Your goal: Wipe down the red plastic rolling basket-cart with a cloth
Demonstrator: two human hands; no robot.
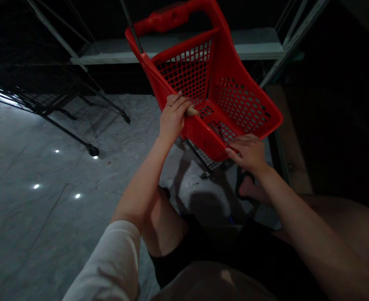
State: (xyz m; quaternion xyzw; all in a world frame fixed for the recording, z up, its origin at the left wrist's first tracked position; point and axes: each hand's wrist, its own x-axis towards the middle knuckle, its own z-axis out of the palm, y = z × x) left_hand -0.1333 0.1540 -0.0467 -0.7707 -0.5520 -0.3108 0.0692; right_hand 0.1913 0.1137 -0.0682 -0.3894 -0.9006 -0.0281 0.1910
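A red plastic shopping cart (pixel 200 136) with a lattice basket stands in front of me, its handle at the far end. My left hand (pixel 172 115), with a dark ring on one finger, is closed over the basket's left rim, the thumb on the inner side. At the near end my right hand (pixel 249 151) grips the rim, fingers reaching inside and thumb outside. Through the lattice the basket floor shows, with no goods visible on it. The cart's lower rack and a caster (pixel 206 174) show beneath.
Behind the cart runs a metal shelving rack (pixel 260 44) with a pale shelf. At left stands a dark wire cart (pixel 65 129) on casters. My legs and a sandalled foot (pixel 247 186) are close to the cart. Grey floor (pixel 46 225) spreads left; the right side is very dark.
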